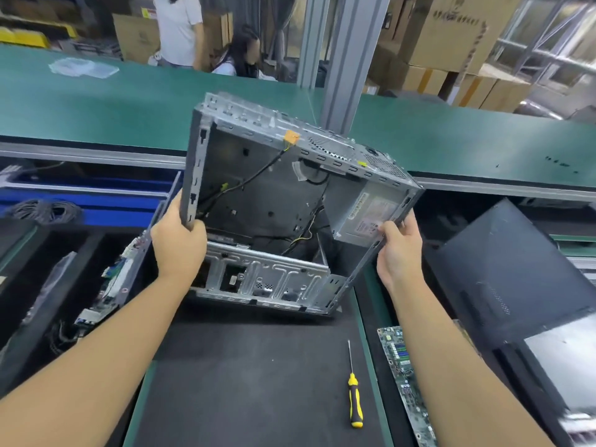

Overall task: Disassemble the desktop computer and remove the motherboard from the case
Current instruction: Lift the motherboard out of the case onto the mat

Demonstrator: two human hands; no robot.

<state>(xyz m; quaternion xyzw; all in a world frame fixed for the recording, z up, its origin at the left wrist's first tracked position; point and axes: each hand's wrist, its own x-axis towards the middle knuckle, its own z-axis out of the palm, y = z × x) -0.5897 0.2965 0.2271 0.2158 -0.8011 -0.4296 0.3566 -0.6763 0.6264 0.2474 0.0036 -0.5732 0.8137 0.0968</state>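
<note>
The computer case (274,201) was held up, tilted, above the dark mat (251,382) on the worktop, its open side turned toward the person. Its inside was mostly bare grey metal, with loose black and yellow cables (245,185) trailing across the back panel and a power supply (371,217) with a pale label seated in the right corner. An orange connector (291,137) sat on the upper edge of the frame. The lower edge of the case hung near the mat; whether it touched could not be told.

The left hand (179,240) was clamped on the case's left edge, fingers wrapped round the rim. The right hand (400,250) gripped the right edge beside the power supply, thumb on the frame.

On the mat, in front of the case and to the right, lay a screwdriver (354,391) with a yellow and black handle, well apart from both hands. Just right of the mat, a green circuit board (403,375), seemingly the motherboard, lay flat beside the right forearm. Further right a black case panel (503,279) leaned at an angle. To the left, other boards and parts (109,285) rested in a dark tray, with blue bins (96,201) behind. A green conveyor belt (96,104) ran across beyond the case, and cardboard boxes (451,30) were stacked in the background.
</note>
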